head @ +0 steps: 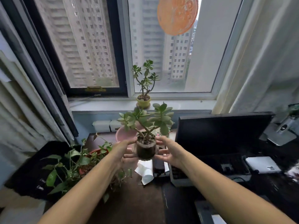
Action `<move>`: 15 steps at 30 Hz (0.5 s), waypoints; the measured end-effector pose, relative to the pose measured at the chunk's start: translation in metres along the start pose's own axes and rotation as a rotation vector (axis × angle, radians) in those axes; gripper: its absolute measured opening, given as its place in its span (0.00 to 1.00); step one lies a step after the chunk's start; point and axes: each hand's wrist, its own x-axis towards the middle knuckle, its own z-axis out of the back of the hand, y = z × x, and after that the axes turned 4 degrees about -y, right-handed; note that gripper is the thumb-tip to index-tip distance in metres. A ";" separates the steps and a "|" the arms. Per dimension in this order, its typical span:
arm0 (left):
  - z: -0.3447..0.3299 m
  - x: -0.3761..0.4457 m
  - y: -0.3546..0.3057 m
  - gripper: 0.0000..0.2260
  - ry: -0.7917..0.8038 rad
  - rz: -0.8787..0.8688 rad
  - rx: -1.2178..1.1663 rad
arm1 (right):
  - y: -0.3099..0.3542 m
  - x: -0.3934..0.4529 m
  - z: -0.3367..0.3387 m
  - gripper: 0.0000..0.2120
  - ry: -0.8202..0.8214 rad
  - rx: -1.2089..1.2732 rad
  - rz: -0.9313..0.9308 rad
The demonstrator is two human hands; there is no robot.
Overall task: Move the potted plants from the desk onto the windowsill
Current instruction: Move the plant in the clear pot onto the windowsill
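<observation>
Above the desk [142,199], both hands [123,151] partly hide a clear pot [146,150].

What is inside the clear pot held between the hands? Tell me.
The clear pot holds dark soil and a jade plant growing from it. The roots and the pot's bottom cannot be made out.

Both bare forearms extended forward; left hand [125,149] and right hand [168,151] facing each other, fingers curled inward.

No text, label, brand or number could be read anywhere in the frame; the small white marks on the black case [40,183] at lower left were too blurred to make out.
</observation>
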 end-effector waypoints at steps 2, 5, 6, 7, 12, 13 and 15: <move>-0.012 -0.001 -0.015 0.19 0.002 -0.032 0.005 | 0.022 -0.003 0.005 0.18 0.026 -0.040 0.017; -0.034 -0.007 -0.039 0.11 -0.033 -0.051 -0.015 | 0.057 -0.007 0.013 0.19 0.066 -0.109 0.042; -0.041 -0.009 -0.047 0.11 -0.042 -0.044 -0.005 | 0.068 -0.007 0.015 0.19 0.082 -0.118 0.049; -0.048 -0.011 -0.055 0.11 -0.048 -0.036 0.013 | 0.080 -0.008 0.018 0.19 0.094 -0.131 0.057; -0.080 -0.009 -0.093 0.12 -0.078 -0.069 0.046 | 0.130 -0.007 0.033 0.17 0.139 -0.192 0.096; -0.086 -0.008 -0.101 0.13 -0.077 -0.088 0.053 | 0.140 -0.005 0.036 0.17 0.139 -0.192 0.106; -0.097 -0.005 -0.116 0.15 -0.059 -0.109 0.066 | 0.158 -0.001 0.041 0.16 0.129 -0.186 0.117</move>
